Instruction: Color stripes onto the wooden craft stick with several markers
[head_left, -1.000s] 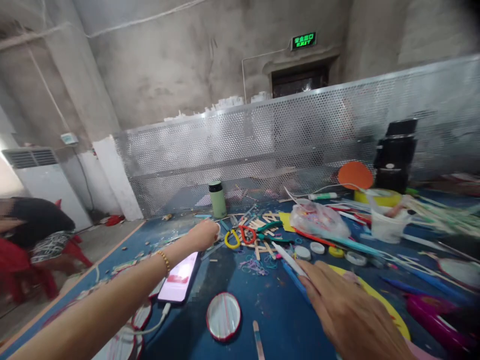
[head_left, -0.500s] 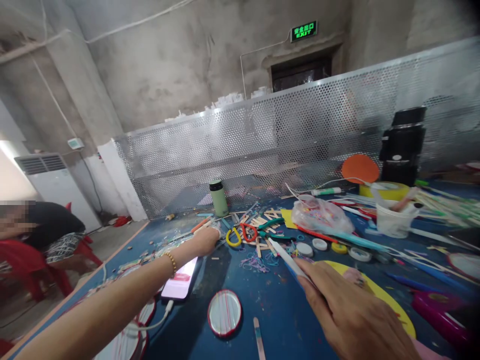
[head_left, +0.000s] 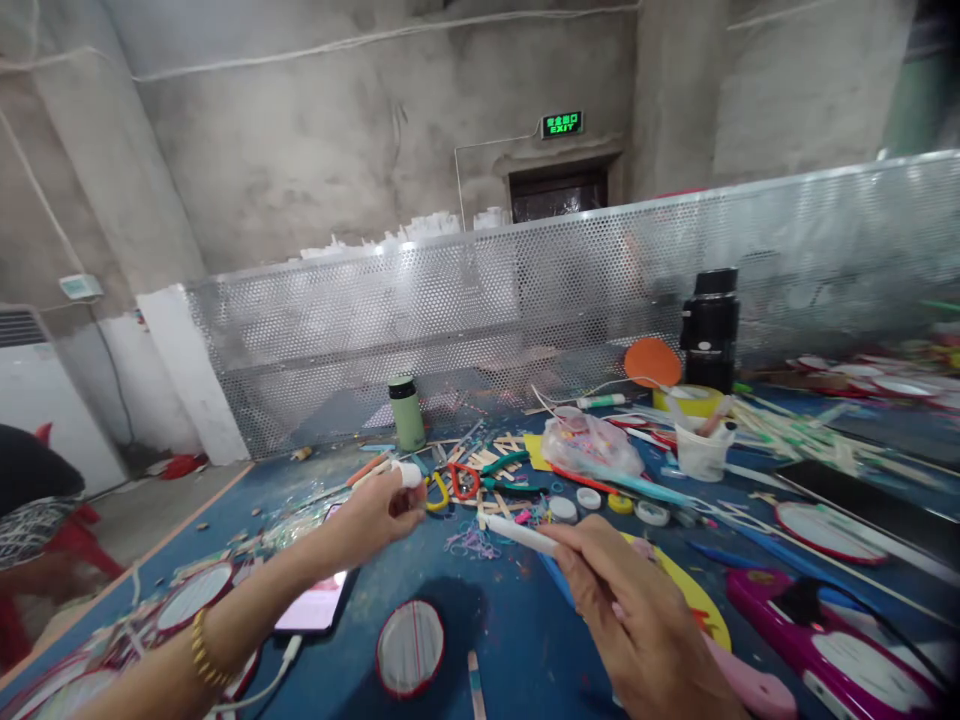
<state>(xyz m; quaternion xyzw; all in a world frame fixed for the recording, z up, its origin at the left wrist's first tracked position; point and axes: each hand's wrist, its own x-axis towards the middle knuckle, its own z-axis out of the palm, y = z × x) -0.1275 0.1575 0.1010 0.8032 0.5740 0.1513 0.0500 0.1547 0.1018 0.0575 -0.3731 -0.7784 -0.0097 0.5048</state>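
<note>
A white pen-like stick (head_left: 521, 533) is gripped between the thumb and fingers of my right hand (head_left: 637, 610), its tip pointing left over the table. My left hand (head_left: 382, 515) hangs above the phone (head_left: 319, 603) with curled fingers; something small and white (head_left: 407, 474) shows at its fingertips, too unclear to name. In front of both hands lies a round disc (head_left: 410, 648) with a red rim and thin lines across it. Beside it is a wooden stick (head_left: 476, 685) with a blue band. Loose rubber bands (head_left: 472, 540) are between the hands.
Pliers (head_left: 516, 487), a green bottle (head_left: 407, 412), a bag of beads (head_left: 589, 443) and a white cup (head_left: 701, 450) stand or lie farther back. A magenta device (head_left: 832, 650) is at right. A perforated metal screen (head_left: 450, 330) borders the table.
The view has turned right. My left hand has drawn back from the sticks, and the white thing now shows at its fingers. My right hand still holds the white stick, now lying flatter.
</note>
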